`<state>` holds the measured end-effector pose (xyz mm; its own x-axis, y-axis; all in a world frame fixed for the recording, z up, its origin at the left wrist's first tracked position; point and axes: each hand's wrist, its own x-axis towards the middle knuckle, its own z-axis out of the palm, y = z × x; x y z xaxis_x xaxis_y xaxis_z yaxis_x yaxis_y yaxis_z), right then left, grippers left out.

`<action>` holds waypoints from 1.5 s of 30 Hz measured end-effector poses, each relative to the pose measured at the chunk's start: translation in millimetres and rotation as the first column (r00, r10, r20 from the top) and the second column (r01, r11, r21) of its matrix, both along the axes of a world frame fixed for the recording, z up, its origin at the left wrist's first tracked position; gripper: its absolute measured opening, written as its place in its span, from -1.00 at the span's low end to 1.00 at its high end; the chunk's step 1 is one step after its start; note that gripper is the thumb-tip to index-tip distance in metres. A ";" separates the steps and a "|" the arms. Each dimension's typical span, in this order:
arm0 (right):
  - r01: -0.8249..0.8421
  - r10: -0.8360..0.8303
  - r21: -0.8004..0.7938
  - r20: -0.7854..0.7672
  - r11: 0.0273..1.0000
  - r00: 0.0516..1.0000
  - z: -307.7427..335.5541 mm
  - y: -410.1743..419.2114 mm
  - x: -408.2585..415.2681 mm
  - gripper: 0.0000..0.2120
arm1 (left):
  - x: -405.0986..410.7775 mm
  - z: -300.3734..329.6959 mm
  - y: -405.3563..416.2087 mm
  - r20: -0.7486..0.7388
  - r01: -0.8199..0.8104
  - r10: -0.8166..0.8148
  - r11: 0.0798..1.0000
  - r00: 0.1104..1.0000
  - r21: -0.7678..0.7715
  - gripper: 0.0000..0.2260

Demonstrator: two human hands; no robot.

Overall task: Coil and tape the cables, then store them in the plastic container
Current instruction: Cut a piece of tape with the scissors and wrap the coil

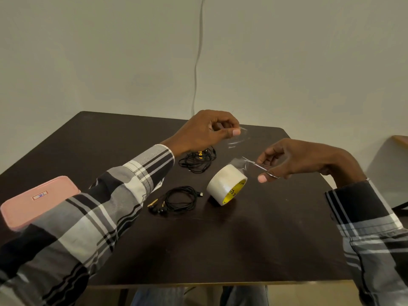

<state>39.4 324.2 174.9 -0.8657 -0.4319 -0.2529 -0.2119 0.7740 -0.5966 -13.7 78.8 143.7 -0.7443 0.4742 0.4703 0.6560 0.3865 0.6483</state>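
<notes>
Dark table (254, 246): pink container (37, 202) at left edge; two black earphone coils (181, 198) (197, 161) and tape roll (227, 187) mid-table.

A plain domestic or small office room is indicated. A dark wooden table (254, 239) is set against a bare, unpainted-looking off-white wall (110, 51), down which a single loose cable (197, 62) is run. Part of a second furniture piece (400, 140) is seen at right.
</notes>
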 end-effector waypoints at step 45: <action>0.516 -0.543 -0.170 -0.237 0.839 0.805 -90.2 -18.3 10.6 -0.87 | 27.1 -97.3 59.0 0.776 -0.367 -0.022 0.873 0.631 0.323 -0.27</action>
<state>50.0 305.9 84.7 -0.9939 0.1043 0.0371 0.0550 0.7562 -0.6521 13.4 137.9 46.4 -0.9651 0.2003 -0.1690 -0.1712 0.0067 0.9852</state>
